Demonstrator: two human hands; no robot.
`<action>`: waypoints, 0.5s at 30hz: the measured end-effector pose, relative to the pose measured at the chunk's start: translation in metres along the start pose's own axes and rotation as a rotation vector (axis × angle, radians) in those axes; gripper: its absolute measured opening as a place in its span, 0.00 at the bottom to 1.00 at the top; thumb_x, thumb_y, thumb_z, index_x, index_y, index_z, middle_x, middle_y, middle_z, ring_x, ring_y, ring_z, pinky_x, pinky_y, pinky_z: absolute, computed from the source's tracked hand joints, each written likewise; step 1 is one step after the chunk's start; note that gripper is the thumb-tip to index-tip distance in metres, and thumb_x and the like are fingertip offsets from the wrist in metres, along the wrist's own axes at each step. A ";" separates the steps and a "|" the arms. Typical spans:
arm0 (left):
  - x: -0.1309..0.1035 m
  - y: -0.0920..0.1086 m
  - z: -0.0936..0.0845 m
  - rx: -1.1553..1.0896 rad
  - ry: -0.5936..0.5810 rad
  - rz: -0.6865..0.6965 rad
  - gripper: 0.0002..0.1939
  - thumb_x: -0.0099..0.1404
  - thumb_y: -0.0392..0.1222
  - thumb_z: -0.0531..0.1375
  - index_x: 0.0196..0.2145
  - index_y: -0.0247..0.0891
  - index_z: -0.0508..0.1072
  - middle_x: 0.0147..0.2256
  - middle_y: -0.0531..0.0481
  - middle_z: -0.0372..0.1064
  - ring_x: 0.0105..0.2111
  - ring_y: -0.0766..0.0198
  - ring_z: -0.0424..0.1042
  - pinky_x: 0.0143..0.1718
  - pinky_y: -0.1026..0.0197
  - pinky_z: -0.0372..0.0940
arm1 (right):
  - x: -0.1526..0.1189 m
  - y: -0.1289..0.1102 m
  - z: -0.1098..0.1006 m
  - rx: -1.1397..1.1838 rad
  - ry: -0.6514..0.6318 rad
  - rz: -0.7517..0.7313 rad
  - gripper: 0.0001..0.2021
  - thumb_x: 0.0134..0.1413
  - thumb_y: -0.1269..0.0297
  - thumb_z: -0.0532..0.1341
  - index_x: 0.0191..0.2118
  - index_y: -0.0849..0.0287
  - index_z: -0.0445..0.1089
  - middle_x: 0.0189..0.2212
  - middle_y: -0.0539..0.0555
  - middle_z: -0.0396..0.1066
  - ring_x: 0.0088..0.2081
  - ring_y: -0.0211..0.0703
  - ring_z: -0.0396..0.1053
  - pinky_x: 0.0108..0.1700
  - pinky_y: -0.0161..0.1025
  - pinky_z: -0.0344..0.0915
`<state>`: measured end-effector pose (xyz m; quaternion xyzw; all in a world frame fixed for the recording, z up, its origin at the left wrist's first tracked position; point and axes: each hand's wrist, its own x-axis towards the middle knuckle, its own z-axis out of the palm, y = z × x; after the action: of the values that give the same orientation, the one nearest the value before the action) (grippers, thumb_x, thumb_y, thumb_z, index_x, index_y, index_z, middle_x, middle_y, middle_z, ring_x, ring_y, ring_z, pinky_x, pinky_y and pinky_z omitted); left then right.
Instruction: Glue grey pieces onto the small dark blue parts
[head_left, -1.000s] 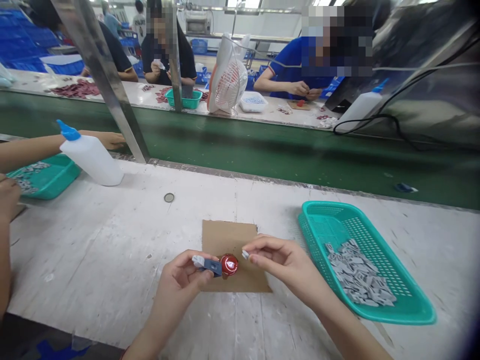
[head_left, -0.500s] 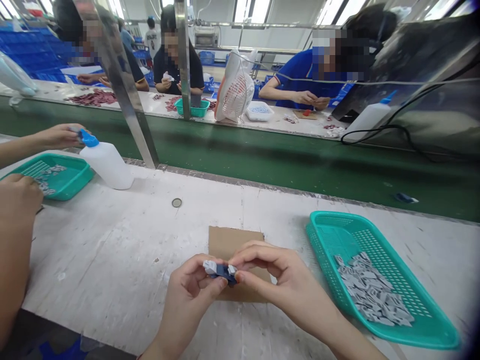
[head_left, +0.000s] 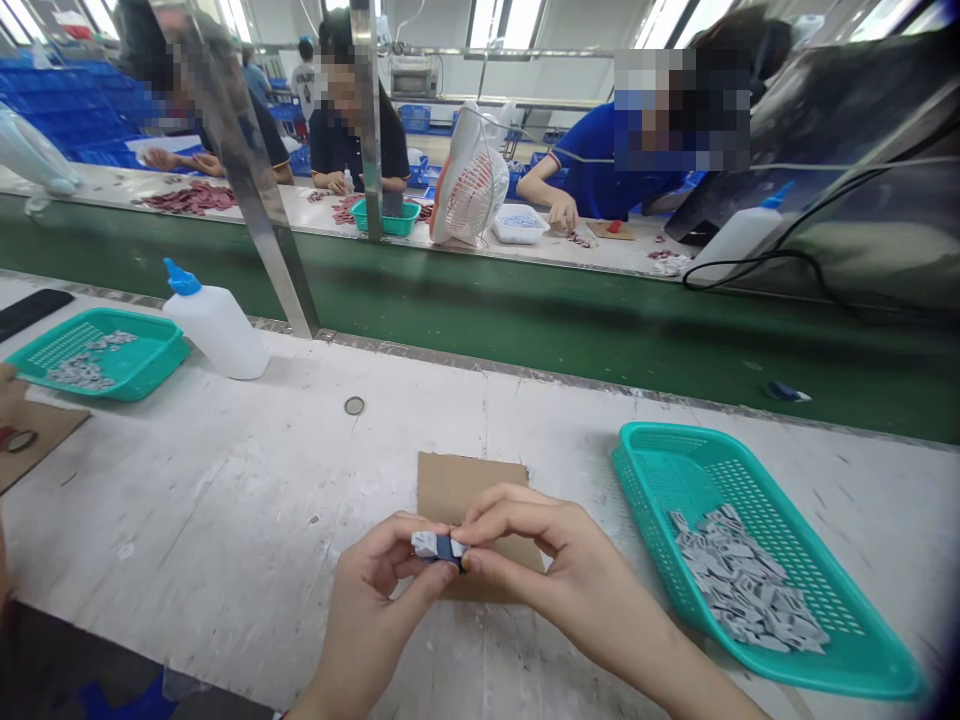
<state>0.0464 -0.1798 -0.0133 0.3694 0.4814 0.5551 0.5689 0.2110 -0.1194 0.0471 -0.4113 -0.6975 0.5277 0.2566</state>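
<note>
Between my two hands is a small dark blue and light grey piece (head_left: 442, 549), its exact kind too small to tell. My left hand (head_left: 386, 580) pinches its left end between thumb and fingers, where a pale grey part sticks out. The thumb and fingertips of my right hand (head_left: 536, 540) close on its right end, partly hiding another pale part. Both hands are held over a brown cardboard sheet (head_left: 472, 480) on the white table (head_left: 300, 500).
At right a green basket (head_left: 630, 470) holds many grey pieces (head_left: 750, 580). At left stand a white squeeze bottle (head_left: 221, 330) and another green basket (head_left: 161, 365). A bottle cap (head_left: 354, 405) lies mid-table. Beyond the green belt (head_left: 450, 300), several people work at another bench.
My hands keep their grip; the piece has turned slightly. The neighbour's hands at left have drawn back from the bottle and basket. A dark blue item on the belt has shifted left.
</note>
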 end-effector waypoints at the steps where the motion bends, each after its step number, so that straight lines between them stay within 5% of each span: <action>1: -0.001 0.000 0.000 0.011 0.005 0.010 0.07 0.60 0.42 0.66 0.37 0.39 0.78 0.35 0.47 0.75 0.37 0.61 0.74 0.37 0.65 0.70 | 0.000 0.001 0.000 0.024 -0.008 0.022 0.04 0.56 0.65 0.64 0.32 0.54 0.78 0.34 0.51 0.72 0.36 0.40 0.70 0.40 0.37 0.65; 8: -0.003 0.009 0.000 0.052 -0.025 0.169 0.05 0.57 0.39 0.68 0.34 0.42 0.81 0.34 0.47 0.77 0.36 0.58 0.72 0.39 0.60 0.68 | 0.002 0.005 -0.001 0.474 -0.254 0.171 0.17 0.50 0.52 0.68 0.36 0.58 0.68 0.31 0.51 0.67 0.32 0.38 0.65 0.34 0.35 0.64; 15: -0.004 0.004 0.008 -0.024 -0.042 0.180 0.07 0.52 0.42 0.71 0.31 0.43 0.82 0.27 0.44 0.74 0.39 0.51 0.69 0.38 0.53 0.70 | -0.011 0.011 0.020 0.466 -0.257 0.183 0.19 0.58 0.42 0.58 0.45 0.51 0.63 0.31 0.49 0.63 0.28 0.36 0.61 0.32 0.34 0.61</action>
<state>0.0532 -0.1820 -0.0072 0.4157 0.4276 0.6019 0.5310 0.2047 -0.1384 0.0308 -0.3320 -0.5443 0.7426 0.2050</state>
